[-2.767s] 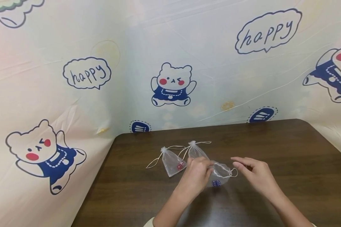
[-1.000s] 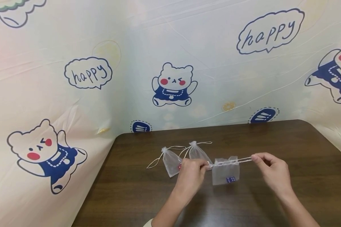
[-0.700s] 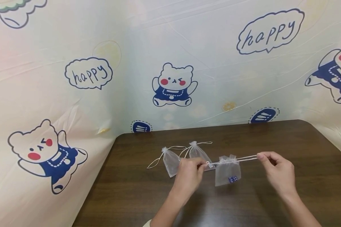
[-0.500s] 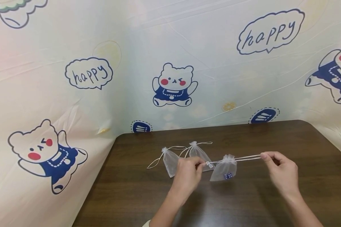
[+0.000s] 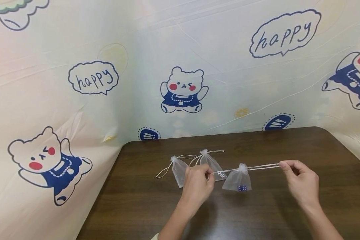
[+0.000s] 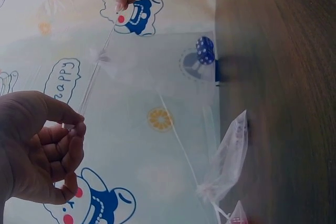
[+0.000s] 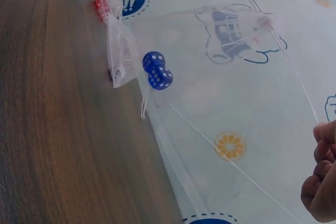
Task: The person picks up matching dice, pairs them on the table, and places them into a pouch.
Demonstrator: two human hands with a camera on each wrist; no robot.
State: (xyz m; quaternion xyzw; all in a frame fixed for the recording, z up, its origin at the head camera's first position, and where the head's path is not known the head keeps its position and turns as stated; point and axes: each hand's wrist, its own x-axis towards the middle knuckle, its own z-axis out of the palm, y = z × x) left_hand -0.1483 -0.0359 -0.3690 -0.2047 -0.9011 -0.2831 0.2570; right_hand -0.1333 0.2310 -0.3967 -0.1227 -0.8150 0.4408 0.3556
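Note:
A sheer white organza drawstring bag (image 5: 232,181) hangs between my hands, its neck gathered tight. Inside at the bottom lie blue dice (image 7: 160,77) with white dots. My left hand (image 5: 198,183) pinches the drawstring's left end, and my right hand (image 5: 303,183) pinches the loop on the right. Both cords (image 5: 264,166) are stretched nearly straight. Behind my left hand, two more gathered bags lie on the table: one bag (image 5: 177,171) to the left, partly covered by the hand, and another bag (image 5: 208,161) holding white dice (image 5: 220,174). Red dice (image 7: 102,9) show in the right wrist view.
The dark wooden table (image 5: 318,160) carries everything. A pale printed cloth (image 5: 228,66) with bears and lettering hangs behind and beside it. A loose cord loop (image 5: 162,172) from the left bag trails across the tabletop.
Earlier the bag's mouth was wide and my right hand was apart from the cord. Now both hands hold the cords, the right hand has moved outward, and the neck has bunched shut.

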